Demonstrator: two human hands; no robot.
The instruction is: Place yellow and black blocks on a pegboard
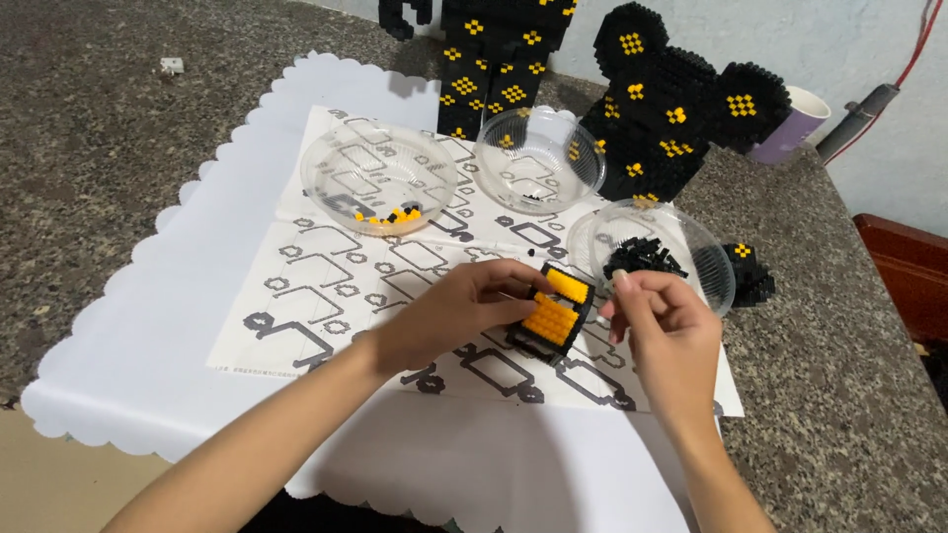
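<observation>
Left hand [464, 308] at centre of frame, fingers [520, 279] clenched around a small black-and-orange brick block [553, 314], held just above the instruction sheet [326, 286]. Right hand [660, 318] just right of the block, fingers [624, 286] pinched together near the block's upper right corner; pinched piece too small to identify. Instruction sheet spread on a white scalloped cloth [128, 345] covering a speckled stone tabletop [89, 148]. Three clear plastic bowls above the hands: upper-left bowl [380, 178] with orange and black pieces, middle bowl [538, 148] nearly bare, right bowl [652, 252] with black pieces, just beside the right hand. Black-and-yellow brick figures [681, 109] at top of frame. Lilac cup [790, 123] at upper right.
</observation>
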